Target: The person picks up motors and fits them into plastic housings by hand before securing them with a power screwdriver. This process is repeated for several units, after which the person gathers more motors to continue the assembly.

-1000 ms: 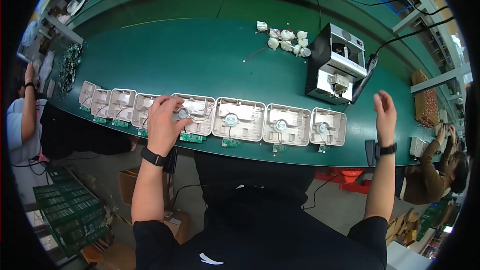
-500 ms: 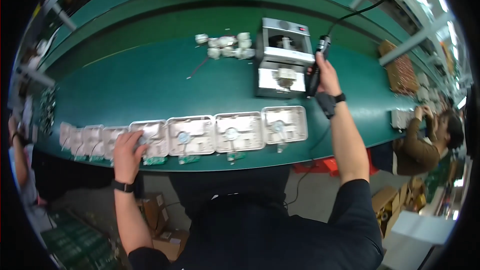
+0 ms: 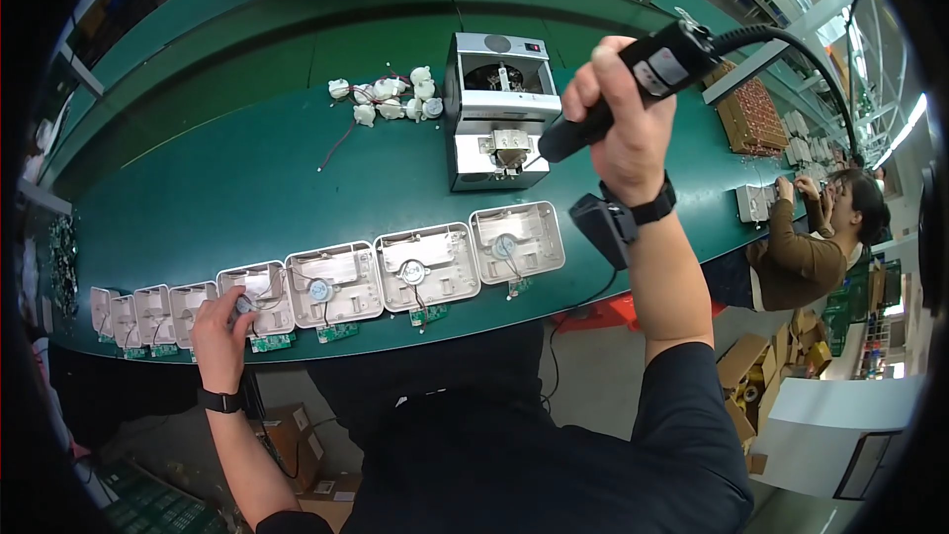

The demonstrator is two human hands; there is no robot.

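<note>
Electric screwdriver [image 3: 660,71] slants in the raised, curled right hand [image 3: 633,136].

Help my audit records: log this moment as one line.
left hand: at white case; right hand: gripping black corded tool; machine: on green bench

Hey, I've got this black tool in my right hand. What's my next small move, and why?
Perhaps ease the black corded tool toward the front of the silver-and-black machine: your right hand grips it angled down that way, while your left hand is at the round part in a white housing. I can't tell whether its tip carries anything.
</note>
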